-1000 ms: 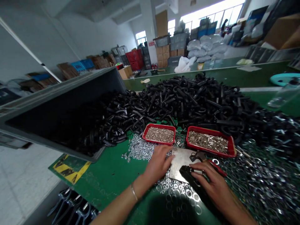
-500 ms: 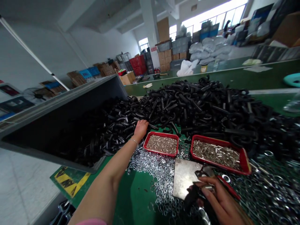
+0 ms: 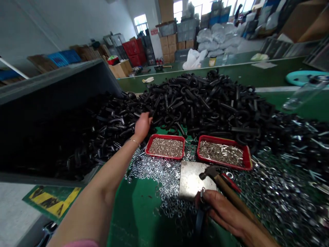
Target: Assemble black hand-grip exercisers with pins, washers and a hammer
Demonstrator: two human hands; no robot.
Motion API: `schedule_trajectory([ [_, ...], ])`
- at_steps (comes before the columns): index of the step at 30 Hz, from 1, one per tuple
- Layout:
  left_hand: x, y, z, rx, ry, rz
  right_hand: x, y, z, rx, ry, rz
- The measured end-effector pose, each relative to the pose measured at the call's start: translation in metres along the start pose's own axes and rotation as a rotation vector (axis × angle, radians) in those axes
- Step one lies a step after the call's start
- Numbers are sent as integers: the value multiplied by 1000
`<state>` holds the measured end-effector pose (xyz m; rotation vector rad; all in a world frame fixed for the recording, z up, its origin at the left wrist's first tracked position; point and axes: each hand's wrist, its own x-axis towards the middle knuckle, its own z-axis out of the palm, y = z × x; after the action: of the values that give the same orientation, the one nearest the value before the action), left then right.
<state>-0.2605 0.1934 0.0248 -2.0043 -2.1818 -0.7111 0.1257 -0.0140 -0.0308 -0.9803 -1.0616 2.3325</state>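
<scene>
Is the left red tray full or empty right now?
Full. The left red plastic tray is covered nearly to its rim with small silvery metal parts; none of its floor shows. The left hand reaches past it into the black hooks.

Glossy black plastic hooks (image 3: 195, 103), shiny metal washers (image 3: 159, 171)

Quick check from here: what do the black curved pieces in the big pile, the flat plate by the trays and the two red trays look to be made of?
Black curved pieces: probably metal with a black coating or sleeve; dull sheen, uniform bent bars. Flat plate: bare steel by its look; grey, scuffed, faintly reflective. Red trays: likely plastic; even glossy red, thin rounded rims. The left hand touches the pile.
</scene>
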Motion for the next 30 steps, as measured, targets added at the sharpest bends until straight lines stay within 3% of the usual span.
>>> schedule_trajectory([
  [2, -18, 5, -17, -286, 209, -89, 1, 3, -1, 19, -7, -39],
  [4, -49, 20, -35, -533, 211, -35, 2, 4, -3, 26, 6, -93],
  [7, -119, 58, -56, -668, 1, 54, 1, -3, -8, 12, -2, -172],
  [9, -172, 89, -61, -731, -130, 104, 1, -13, -11, 50, 21, -245],
  [12, -242, 132, -51, -942, -328, 120, 2, -25, -14, 209, 59, -316],
  [15, -288, 164, -31, -1238, -552, -47, 2, -24, -14, 291, 74, -324],
  [19, -310, 185, -10, -1575, -706, -368, -4, -13, -8, 225, 71, -305],
  [22, -307, 190, -5, -1571, -787, -382, -7, -13, -5, 112, 9, -299],
  [24, -301, 191, -5, -1497, -723, -387, -9, -20, -9, 55, 60, -360],
  [28, -288, 192, -6, -1505, -480, -543, -15, -33, -24, -172, 329, -420],
  [30, -285, 194, -6, -1517, -498, -584, -18, -35, -25, -437, 395, -391],
])
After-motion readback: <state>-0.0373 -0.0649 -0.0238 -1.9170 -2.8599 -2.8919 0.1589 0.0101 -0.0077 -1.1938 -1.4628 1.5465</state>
